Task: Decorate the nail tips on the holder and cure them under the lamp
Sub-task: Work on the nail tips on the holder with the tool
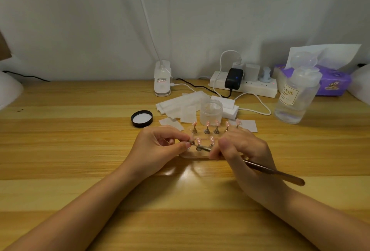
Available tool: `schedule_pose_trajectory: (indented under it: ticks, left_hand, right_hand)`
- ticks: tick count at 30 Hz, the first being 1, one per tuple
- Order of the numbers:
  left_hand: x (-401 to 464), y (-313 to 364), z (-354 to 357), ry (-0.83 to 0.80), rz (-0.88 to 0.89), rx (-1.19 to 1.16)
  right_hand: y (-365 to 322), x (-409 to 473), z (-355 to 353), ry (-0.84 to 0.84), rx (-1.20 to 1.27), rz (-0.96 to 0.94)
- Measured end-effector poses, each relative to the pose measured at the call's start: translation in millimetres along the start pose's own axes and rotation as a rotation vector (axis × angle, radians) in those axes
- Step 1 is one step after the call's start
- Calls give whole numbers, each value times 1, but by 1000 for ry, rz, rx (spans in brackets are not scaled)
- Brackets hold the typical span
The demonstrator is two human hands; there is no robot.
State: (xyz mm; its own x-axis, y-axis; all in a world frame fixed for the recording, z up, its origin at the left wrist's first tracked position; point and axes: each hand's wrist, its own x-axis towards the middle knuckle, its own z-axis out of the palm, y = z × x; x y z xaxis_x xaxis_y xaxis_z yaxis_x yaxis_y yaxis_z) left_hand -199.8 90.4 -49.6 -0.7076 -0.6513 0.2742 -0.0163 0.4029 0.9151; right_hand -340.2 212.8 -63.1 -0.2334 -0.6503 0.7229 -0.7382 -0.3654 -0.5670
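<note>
A clear holder (192,155) on the wooden desk carries several pink nail tips (207,124) on small metal stands, in two rows. My left hand (160,144) pinches the stand of the front-left nail tip (191,137) between thumb and fingers. My right hand (243,150) grips a thin metal tool (276,172) like a pen. Its tip lies low across the front row, reaching towards the stand that my left hand pinches. The tool's far end sticks out to the right behind my hand.
An open frosted jar (211,111) stands just behind the holder, its black lid (141,118) to the left. White wipes (180,103), a white clip lamp base (162,78), a power strip (243,86), a clear bottle (296,94) and a purple tissue pack (332,82) line the back.
</note>
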Motion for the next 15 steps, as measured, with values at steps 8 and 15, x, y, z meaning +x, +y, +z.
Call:
schedule_pose_trajectory:
  ticks: [8, 15]
  left_hand:
    - [0, 0, 0, 13, -2, 18]
    - [-1, 3, 0, 1, 1, 27]
  right_hand:
    - [1, 2, 1, -16, -63, -10]
    - [0, 2, 0, 7, -76, -18]
